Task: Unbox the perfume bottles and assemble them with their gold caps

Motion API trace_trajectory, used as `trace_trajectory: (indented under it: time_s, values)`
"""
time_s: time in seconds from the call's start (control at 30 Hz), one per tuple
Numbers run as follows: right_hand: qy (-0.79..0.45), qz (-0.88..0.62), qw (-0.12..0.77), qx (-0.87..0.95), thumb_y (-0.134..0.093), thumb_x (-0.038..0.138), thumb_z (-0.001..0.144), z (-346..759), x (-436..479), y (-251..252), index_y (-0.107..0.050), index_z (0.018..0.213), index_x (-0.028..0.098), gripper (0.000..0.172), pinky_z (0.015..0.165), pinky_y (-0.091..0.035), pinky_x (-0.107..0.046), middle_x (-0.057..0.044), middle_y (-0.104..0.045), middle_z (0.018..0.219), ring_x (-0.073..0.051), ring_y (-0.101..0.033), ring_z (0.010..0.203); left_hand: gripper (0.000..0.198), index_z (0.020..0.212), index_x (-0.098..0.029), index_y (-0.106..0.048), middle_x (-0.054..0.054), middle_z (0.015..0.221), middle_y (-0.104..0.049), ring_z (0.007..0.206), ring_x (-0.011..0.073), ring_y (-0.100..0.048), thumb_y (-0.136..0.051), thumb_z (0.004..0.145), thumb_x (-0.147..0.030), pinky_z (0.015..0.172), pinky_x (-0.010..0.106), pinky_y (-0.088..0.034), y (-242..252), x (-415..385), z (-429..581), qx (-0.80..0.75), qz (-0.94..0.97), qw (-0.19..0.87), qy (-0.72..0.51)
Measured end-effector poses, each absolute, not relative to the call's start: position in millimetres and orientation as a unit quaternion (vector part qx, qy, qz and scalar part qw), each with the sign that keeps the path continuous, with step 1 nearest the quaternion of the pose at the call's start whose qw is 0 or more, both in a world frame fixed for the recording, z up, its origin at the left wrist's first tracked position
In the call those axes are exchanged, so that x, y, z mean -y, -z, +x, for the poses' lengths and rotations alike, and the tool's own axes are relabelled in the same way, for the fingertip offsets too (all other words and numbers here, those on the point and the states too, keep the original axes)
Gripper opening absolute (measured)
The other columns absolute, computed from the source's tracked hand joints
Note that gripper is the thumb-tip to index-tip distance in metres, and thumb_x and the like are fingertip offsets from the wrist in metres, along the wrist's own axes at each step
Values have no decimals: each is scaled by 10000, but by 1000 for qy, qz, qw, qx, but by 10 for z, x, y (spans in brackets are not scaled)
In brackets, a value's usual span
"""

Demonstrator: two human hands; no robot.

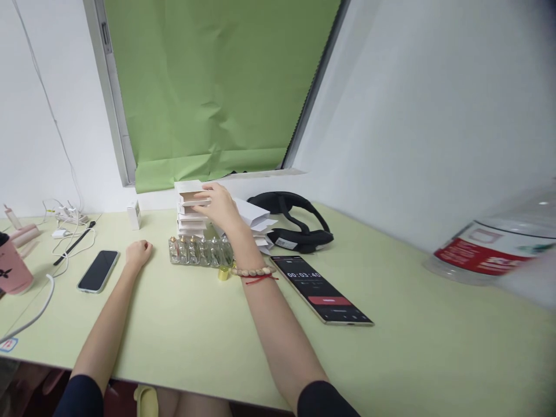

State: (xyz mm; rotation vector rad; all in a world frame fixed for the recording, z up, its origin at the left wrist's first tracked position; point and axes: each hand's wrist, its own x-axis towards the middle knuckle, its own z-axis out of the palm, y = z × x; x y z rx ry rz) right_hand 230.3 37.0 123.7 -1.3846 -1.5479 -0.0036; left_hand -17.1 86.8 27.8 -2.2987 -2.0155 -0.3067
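White boxes (186, 218) stacked behind glass bottles (200, 252); likely light, thin card, easily crushed: best pinched gently by side edges. Right hand (222, 209) at stack's top, fingers bent, grip unclear. Left hand (138, 253) loosely clenched on table (174, 324).

Bright, diffuse indoor light falls evenly on the matte pale-green tabletop (204, 341), leaving faint, soft shadows; the space beneath is dim. Darker gaps separate the layers of the stack of white cardboard boxes (191, 223). The lit timer of the flat black smartphone (320, 289) is legible, its smaller text blurred. At right, the clear plastic bottle with a red-and-white label (490, 249) appears stretched and out of focus.
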Motion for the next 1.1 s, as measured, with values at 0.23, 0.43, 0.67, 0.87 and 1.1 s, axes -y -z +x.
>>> trace_trajectory:
  time_s: [0.23, 0.43, 0.67, 0.87, 1.1]
  values:
    - [-12, -567, 512, 645, -748, 234, 717, 2274, -305, -1267, -730, 811, 215, 97, 955, -478, -445, -103, -581, 1236, -294, -531, 1202, 398, 940, -189, -723, 114, 992, -732, 925, 229, -669, -347, 939, -321, 738, 288, -435, -281, -865, -176, 653, -749, 38, 104]
    - [-18, -553, 527, 645, -764, 242, 699, 2292, -233, -1342, -737, 845, 211, 152, 955, -495, -454, -113, -583, 1223, -297, -546, 1194, 375, 893, -192, -717, 104, 950, -735, 888, 225, -669, -371, 937, -329, 706, 283, -418, -276, -869, -183, 652, -748, 42, 113]
    - [27, -495, 657, 568, -635, 294, 801, 2344, 121, -1707, -731, 831, 222, 124, 928, -521, -450, -55, -693, 952, -215, -658, 918, 333, 947, -178, -675, 98, 892, -715, 957, 227, -629, -361, 943, -291, 704, 293, -409, -236, -878, -190, 655, -730, 68, 182]
    - [18, -478, 733, 483, -593, 255, 780, 2436, 370, -1868, -715, 848, 203, 149, 730, -581, -364, -45, -717, 932, -167, -661, 770, 253, 805, -187, -632, 89, 751, -665, 956, 238, -570, -405, 903, -244, 754, 310, -430, -201, -910, -235, 627, -707, 100, 312]
    - [-32, -460, 816, 349, -576, 166, 734, 2616, 459, -1910, -681, 861, 164, 165, 460, -477, -197, -5, -652, 771, -86, -559, 589, 330, 1171, -183, -581, 138, 1326, -559, 1404, 292, -321, -418, 897, -266, 1059, 421, -313, -228, -865, -194, 644, -705, 107, 278]
